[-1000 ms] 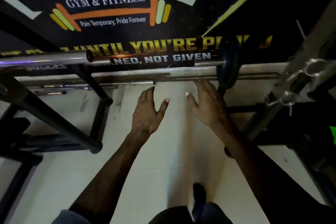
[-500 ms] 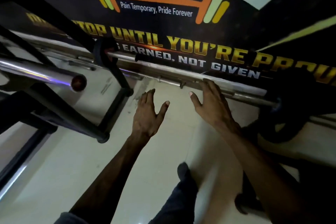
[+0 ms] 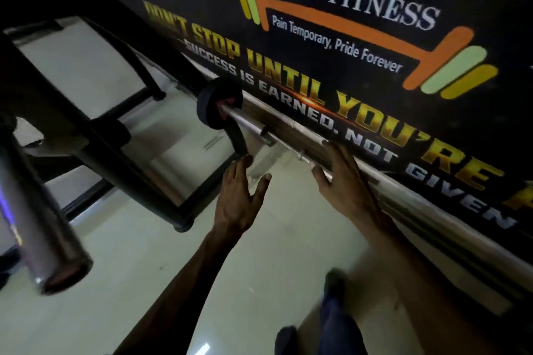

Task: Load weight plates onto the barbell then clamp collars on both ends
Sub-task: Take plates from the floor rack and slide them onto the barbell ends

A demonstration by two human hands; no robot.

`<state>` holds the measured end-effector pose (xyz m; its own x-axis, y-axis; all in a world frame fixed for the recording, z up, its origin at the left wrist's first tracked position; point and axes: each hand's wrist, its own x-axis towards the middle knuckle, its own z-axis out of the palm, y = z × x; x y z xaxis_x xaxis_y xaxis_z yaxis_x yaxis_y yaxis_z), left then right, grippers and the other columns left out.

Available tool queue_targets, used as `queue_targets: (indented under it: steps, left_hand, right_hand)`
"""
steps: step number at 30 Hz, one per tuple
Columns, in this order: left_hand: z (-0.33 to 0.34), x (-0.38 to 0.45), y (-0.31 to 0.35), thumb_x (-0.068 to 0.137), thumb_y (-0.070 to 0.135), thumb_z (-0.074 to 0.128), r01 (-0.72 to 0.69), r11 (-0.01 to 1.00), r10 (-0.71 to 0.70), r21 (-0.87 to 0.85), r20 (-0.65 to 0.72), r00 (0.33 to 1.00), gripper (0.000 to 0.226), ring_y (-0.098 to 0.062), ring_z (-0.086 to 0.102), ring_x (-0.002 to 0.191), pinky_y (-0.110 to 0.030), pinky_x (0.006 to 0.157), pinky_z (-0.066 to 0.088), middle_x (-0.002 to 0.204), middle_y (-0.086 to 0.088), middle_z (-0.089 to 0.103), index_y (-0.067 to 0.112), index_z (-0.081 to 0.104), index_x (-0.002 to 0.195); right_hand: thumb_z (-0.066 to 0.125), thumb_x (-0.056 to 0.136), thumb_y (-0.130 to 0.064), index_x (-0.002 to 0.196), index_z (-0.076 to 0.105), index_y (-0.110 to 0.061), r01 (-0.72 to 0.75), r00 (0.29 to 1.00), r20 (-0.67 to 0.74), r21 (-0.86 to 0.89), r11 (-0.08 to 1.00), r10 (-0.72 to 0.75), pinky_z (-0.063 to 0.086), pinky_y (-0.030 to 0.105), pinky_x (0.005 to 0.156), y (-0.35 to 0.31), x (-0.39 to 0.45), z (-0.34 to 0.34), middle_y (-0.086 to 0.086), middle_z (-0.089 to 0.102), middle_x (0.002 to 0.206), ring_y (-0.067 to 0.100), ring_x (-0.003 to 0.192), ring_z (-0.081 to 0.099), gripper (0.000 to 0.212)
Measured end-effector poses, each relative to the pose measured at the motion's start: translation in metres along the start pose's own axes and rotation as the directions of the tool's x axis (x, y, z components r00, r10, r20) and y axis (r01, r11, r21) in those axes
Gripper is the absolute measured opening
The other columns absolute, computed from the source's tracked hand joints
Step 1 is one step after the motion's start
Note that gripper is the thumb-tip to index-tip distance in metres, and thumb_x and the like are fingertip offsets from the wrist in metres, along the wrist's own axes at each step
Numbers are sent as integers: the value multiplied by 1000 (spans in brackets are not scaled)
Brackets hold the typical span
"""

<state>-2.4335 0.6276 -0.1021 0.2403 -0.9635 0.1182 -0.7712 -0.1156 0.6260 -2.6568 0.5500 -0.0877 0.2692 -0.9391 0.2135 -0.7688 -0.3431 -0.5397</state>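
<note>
A long steel barbell (image 3: pixel 253 121) runs along the foot of the banner wall, from upper left down to the right. A small dark weight plate (image 3: pixel 215 108) with a red mark at its hub sits on the bar's left part. My left hand (image 3: pixel 240 199) hovers open above the floor, fingers spread, holding nothing, just short of the bar. My right hand (image 3: pixel 344 181) is open too, its straight fingers reaching over the bar; contact is unclear. A second bar's thick sleeve end (image 3: pixel 54 256) juts in at the lower left.
A black steel rack frame (image 3: pixel 95 135) crosses the left side, its foot (image 3: pixel 181 223) on the pale tiled floor (image 3: pixel 259 282). The black gym banner (image 3: pixel 375 72) covers the wall behind the bar. My shoe and trouser leg (image 3: pixel 336 305) show at the bottom.
The view has swung left and tilted; the plate on the bar's right end has left the frame and the left plate has come in. Both hands stay open and spread near the bar.
</note>
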Motion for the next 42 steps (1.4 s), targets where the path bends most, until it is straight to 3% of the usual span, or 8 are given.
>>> queue_targets:
  steps: [11, 17, 23, 32, 35, 37, 39, 42]
  left_hand:
    - [25, 171, -29, 101, 56, 54, 401, 915, -394, 43, -113, 912, 75, -25, 43, 144, -37, 112, 41, 162, -7, 38, 18, 29, 160]
    - [36, 254, -70, 99, 58, 54, 550, 831, -554, -81, -206, 807, 76, -27, 46, 142, -37, 110, 41, 161, -9, 41, 17, 32, 158]
    - [60, 314, -126, 102, 47, 57, 558, 826, -560, -79, -228, 796, 69, -25, 46, 140, -25, 103, 31, 156, -10, 46, 17, 31, 159]
    - [93, 368, -196, 102, 35, 61, 559, 818, -570, -134, -314, 760, 74, -26, 42, 143, -30, 117, 38, 161, -13, 35, 9, 24, 161]
    - [103, 369, -202, 100, 25, 66, 542, 826, -557, -159, -386, 735, 74, -14, 45, 133, 3, 99, 31, 154, -13, 39, 7, 28, 160]
    - [107, 369, -203, 97, 22, 70, 511, 844, -521, -164, -480, 706, 65, 11, 43, 115, 11, 90, 26, 139, -7, 48, 5, 40, 152]
    - [106, 372, -208, 95, 21, 73, 486, 858, -487, -166, -560, 670, 49, 17, 43, 102, 5, 87, 33, 123, 0, 51, 5, 53, 136]
    - [98, 375, -224, 92, 20, 75, 495, 861, -477, -119, -527, 703, 35, -5, 49, 100, -14, 83, 43, 114, -5, 55, 6, 57, 118]
  right_hand:
    - [61, 100, -39, 152, 44, -15, 317, 899, 301, 55, 947, -318, 37, 18, 107, 24, 239, 69, 6, 50, 152, 19, 142, 47, 60]
    - [62, 100, -36, 145, 53, -10, 433, 829, 365, 64, 899, -424, 44, 24, 98, 19, 332, 108, 10, 57, 144, 23, 132, 55, 52]
    - [51, 105, -36, 153, 42, -14, 551, 699, 474, 121, 826, -536, 34, 28, 112, 15, 404, 185, 6, 48, 154, 22, 142, 45, 54]
    - [57, 102, -30, 160, 29, -19, 553, 684, 444, 202, 808, -579, 36, 35, 118, -3, 480, 299, 4, 31, 165, 21, 150, 34, 66]
    - [64, 97, -32, 159, 31, -18, 561, 707, 430, 143, 816, -562, 39, 38, 115, -3, 486, 318, 6, 33, 162, 24, 147, 37, 71]
    - [71, 92, -29, 156, 37, -17, 559, 721, 410, 131, 819, -558, 42, 32, 109, 1, 487, 326, 9, 39, 157, 27, 142, 42, 73]
    - [76, 88, -28, 149, 46, -17, 530, 741, 393, 154, 834, -544, 42, 25, 98, 5, 490, 332, 8, 45, 149, 27, 135, 47, 69]
    - [78, 86, -27, 126, 57, -15, 547, 731, 361, 198, 814, -579, 32, 17, 93, 10, 502, 338, 6, 53, 132, 22, 123, 52, 47]
